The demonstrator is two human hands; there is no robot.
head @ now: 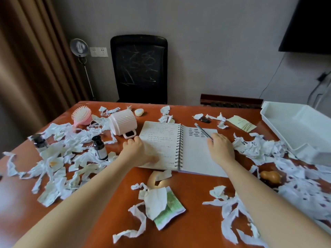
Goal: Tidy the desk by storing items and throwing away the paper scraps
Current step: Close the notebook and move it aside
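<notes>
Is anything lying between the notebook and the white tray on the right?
Yes. A heap of paper scraps lies on the desk between the notebook and the tray, reaching the tray's near corner. The right hand holds a pen over the notebook's right page.

Soft, even light fills the room; torn paper scraps [59, 158] cast only faint shadows on the bench [197, 194]. A pale glare patch sits mid-bench. Wide-angle distortion bows the edges, where the curtain [26, 68] and tray [295, 126] blur.
</notes>
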